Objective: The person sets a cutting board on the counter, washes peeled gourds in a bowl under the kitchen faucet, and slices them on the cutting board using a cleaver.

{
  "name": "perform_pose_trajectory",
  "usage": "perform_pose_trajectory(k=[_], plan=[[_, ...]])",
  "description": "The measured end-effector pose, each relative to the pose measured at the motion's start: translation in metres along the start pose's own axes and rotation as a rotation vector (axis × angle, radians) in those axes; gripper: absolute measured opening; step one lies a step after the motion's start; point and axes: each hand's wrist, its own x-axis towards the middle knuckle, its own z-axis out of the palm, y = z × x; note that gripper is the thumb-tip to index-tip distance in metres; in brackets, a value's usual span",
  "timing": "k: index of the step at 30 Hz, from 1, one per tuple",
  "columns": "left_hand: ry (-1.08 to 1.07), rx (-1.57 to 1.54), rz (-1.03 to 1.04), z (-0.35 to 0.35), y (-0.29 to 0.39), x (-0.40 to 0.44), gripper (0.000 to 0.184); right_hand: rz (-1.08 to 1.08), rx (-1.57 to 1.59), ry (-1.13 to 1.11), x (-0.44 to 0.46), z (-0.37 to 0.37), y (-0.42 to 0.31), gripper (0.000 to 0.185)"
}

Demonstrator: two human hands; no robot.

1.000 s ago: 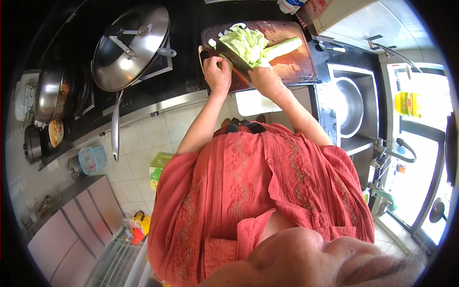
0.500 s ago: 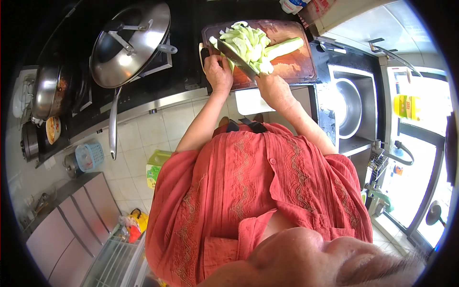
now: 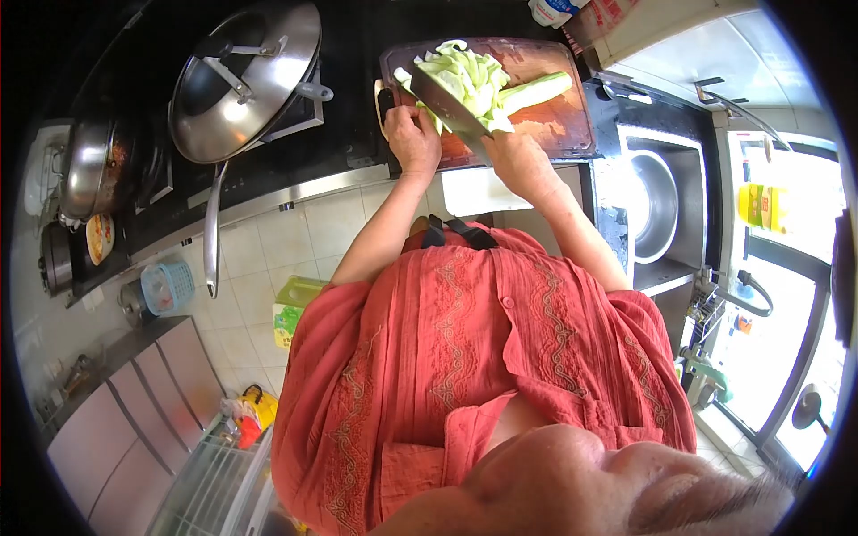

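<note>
On the wooden cutting board point(image 3: 554, 129) lies a heap of pale green gourd slices point(image 3: 465, 76), with a longer uncut-looking gourd piece point(image 3: 538, 91) to its right. My right hand point(image 3: 521, 163) is closed round the handle of a broad-bladed kitchen knife point(image 3: 447, 105). Its blade slants up and left across the near side of the heap. My left hand point(image 3: 413, 141) has curled fingers at the board's near left edge, closed on a pale green gourd piece beside the blade. Most of that piece is hidden by the blade and fingers.
A lidded steel wok point(image 3: 214, 112) stands on the stove to the left, its long handle reaching over the counter edge. Another pot point(image 3: 89, 170) is farther left. The sink point(image 3: 688, 196) holds a metal basin point(image 3: 652, 205) at the right. A white container point(image 3: 483, 190) sits below the board.
The knife has tilted and shows more of its broad face, with its tip slightly higher. Both hands keep their grips and stay in nearly the same place.
</note>
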Motion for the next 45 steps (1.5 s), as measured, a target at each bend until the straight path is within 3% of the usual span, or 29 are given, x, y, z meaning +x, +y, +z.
perform_pose_trajectory(k=[2,6,8,12,20,26,28,37,39,41,42,43,44,45], plan=[[-0.017,-0.006,-0.014,0.000,0.001,0.000,0.012,0.065,0.009,-0.033,0.002,0.004,-0.003,0.035],[-0.033,-0.029,-0.009,0.003,0.002,0.003,0.011,-0.025,0.021,-0.011,0.026,0.050,0.032,0.035],[-0.038,-0.048,-0.045,-0.001,-0.001,0.000,0.010,-0.073,0.047,0.049,0.024,0.036,0.020,0.034],[-0.031,-0.043,-0.053,-0.001,-0.002,-0.002,0.010,0.037,0.026,-0.017,-0.006,-0.004,-0.006,0.033],[-0.035,-0.041,-0.026,-0.002,-0.001,-0.002,0.011,0.046,0.053,-0.019,0.011,0.029,0.003,0.033],[-0.027,-0.040,-0.030,-0.002,-0.004,-0.002,0.011,-0.129,-0.059,-0.026,0.019,0.024,0.018,0.034],[-0.028,-0.044,-0.044,-0.003,-0.003,-0.003,0.011,0.025,0.088,-0.012,-0.001,-0.008,-0.001,0.033],[-0.037,-0.055,-0.019,-0.002,0.002,0.000,0.011,0.017,0.013,-0.106,0.026,0.032,-0.001,0.034],[-0.078,-0.148,-0.159,-0.008,0.001,-0.002,0.013,-0.004,0.023,-0.063,0.032,0.047,0.007,0.035],[-0.105,-0.166,-0.127,-0.019,0.002,-0.006,0.018,0.001,0.025,-0.051,0.029,0.042,0.011,0.033],[-0.128,-0.067,0.009,-0.030,0.008,-0.012,0.022,0.006,0.026,-0.049,0.027,0.033,0.013,0.033],[-0.150,0.035,0.144,-0.039,0.011,-0.017,0.027,0.159,0.230,-0.147,0.022,0.010,0.005,0.032],[-0.188,0.050,0.129,-0.043,0.007,-0.021,0.034,0.308,0.433,-0.247,0.018,-0.002,0.001,0.032],[-0.185,0.052,0.126,-0.043,0.005,-0.021,0.034,0.305,0.431,-0.250,0.015,-0.002,0.004,0.032]])
